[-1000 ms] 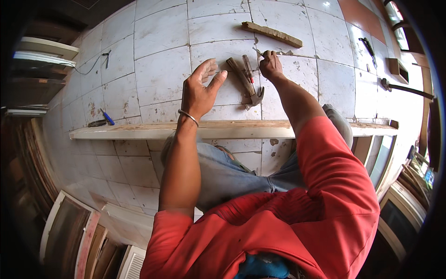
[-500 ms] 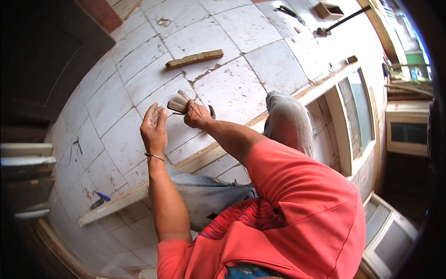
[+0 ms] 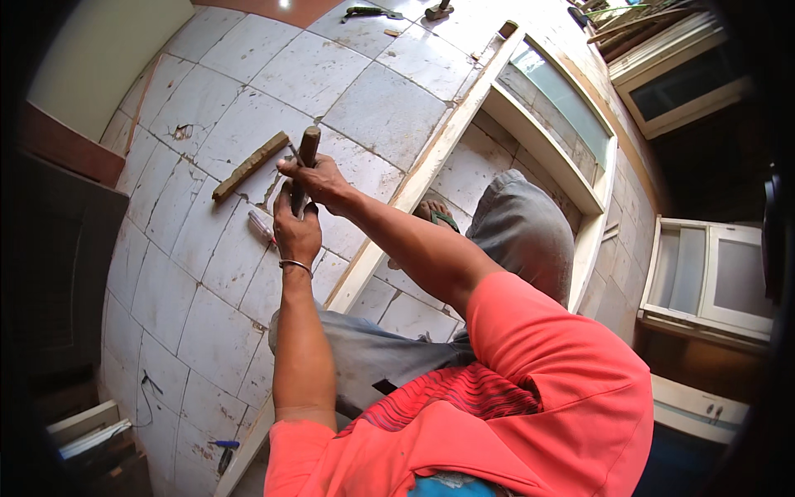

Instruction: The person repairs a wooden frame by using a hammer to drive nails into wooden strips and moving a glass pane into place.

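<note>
My right hand (image 3: 319,176) is closed on the wooden-handled hammer (image 3: 310,141), its handle pointing up, with a thin metal piece (image 3: 294,151) at its fingers. My left hand (image 3: 296,232) is just below, fingers curled round the hammer's lower part; the head is hidden. A clear-and-red-handled tool (image 3: 260,227) lies on the tiles left of my hands, near a rough wooden stick (image 3: 248,166). A long white wooden frame with a glass pane (image 3: 559,103) lies on the floor around my bent right leg.
Dark tools (image 3: 371,13) and a hammer-like tool (image 3: 437,12) lie at the far side. A blue-handled tool (image 3: 226,443) is at lower left. Window sashes (image 3: 708,277) stand stacked at the right, and a dark panel (image 3: 58,290) is at the left edge.
My right hand has lifted the hammer from the floor, and my left hand has moved in from open onto it. The view has turned toward the right side of the room.
</note>
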Demonstrator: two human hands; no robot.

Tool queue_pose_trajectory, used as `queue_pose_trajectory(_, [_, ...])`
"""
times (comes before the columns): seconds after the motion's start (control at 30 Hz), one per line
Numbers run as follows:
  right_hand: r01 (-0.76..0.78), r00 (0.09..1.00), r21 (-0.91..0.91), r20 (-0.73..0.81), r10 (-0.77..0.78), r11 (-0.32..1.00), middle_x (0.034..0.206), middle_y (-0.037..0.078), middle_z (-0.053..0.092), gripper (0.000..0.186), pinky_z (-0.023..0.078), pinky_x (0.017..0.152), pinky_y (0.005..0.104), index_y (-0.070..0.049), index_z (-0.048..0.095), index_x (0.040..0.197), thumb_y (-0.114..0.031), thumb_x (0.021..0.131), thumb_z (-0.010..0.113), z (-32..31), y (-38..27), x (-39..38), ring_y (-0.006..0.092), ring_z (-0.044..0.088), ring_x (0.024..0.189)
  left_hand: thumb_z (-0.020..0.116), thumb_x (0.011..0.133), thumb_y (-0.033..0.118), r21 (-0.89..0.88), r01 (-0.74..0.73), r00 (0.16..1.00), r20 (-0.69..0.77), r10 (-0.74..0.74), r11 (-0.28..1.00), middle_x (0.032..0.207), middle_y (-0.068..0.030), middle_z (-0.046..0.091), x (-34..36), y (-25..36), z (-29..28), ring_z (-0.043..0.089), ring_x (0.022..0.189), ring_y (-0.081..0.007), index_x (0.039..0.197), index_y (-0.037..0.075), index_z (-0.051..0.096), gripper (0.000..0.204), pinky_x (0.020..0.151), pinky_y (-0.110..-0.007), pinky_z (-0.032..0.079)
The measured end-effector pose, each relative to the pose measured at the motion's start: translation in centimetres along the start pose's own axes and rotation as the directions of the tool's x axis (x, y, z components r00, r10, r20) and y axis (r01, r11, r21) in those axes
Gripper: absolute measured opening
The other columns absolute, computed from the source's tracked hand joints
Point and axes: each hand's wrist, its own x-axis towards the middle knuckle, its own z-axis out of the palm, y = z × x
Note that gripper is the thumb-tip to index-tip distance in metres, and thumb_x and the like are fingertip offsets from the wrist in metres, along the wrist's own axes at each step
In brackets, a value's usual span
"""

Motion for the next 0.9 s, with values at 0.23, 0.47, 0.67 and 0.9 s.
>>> queue_pose_trajectory(0.23, [0.130, 0.940, 0.261, -0.339, -0.035, 0.957, 0.077, 0.002, 0.052, 0.029, 0.044, 0.057, 0.0326, -0.005, 0.054, 0.089, -0.030, 0.088, 0.070, -1.4, -2.2, -2.7, 0.0126, 0.050, 0.065, 0.058, 0.092, 0.018, 0.000, -0.101, 0.992, -0.076, 0.101, 0.995, 0.114, -0.0210, 0.061, -0.7, 1.4, 2.7, 0.059, 0.108, -0.0332, 0.122, -0.004, 0.056, 0.038, 0.090, -0.038, 0.048])
queue_pose_trajectory(0.47, [0.279, 0.904, 0.418, -0.417, -0.091, 0.864, 0.086, 0.003, 0.054, 0.038, 0.045, 0.071, 0.0332, -0.005, 0.050, 0.102, -0.029, 0.084, 0.073, -8.3, -0.9, -2.8, 0.0141, 0.050, 0.079, 0.053, 0.099, 0.022, -0.351, 0.139, 0.964, 0.262, -0.046, 0.926, 0.112, -0.0113, 0.063, -2.2, 6.7, 7.0, 0.059, 0.101, -0.0149, 0.134, -0.002, 0.047, 0.042, 0.086, -0.026, 0.047])
queue_pose_trajectory(0.67, [0.251, 0.935, 0.242, -0.310, -0.171, 0.937, 0.096, 0.009, 0.056, 0.056, 0.047, 0.080, 0.0347, -0.001, 0.049, 0.106, -0.034, 0.074, 0.081, -16.1, -6.3, -4.8, 0.0184, 0.053, 0.088, 0.050, 0.100, 0.018, -0.359, 0.065, 0.969, 0.245, 0.027, 0.931, 0.075, 0.0024, 0.050, -3.8, 12.6, 12.5, 0.043, 0.067, -0.0063, 0.146, 0.002, 0.034, 0.051, 0.062, -0.021, 0.038])
queue_pose_trajectory(0.9, [0.333, 0.930, 0.374, 0.019, -0.366, 0.866, 0.102, 0.016, 0.060, 0.074, 0.048, 0.086, 0.0347, 0.006, 0.053, 0.113, -0.057, 0.078, 0.070, -31.4, -13.7, -5.1, 0.0211, 0.058, 0.096, 0.050, 0.098, 0.016, -0.129, 0.087, 0.949, 0.312, -0.043, 0.988, 0.084, -0.0007, 0.062, -7.5, 21.1, 18.9, 0.044, 0.065, -0.0054, 0.145, 0.006, 0.036, 0.051, 0.061, -0.020, 0.039])
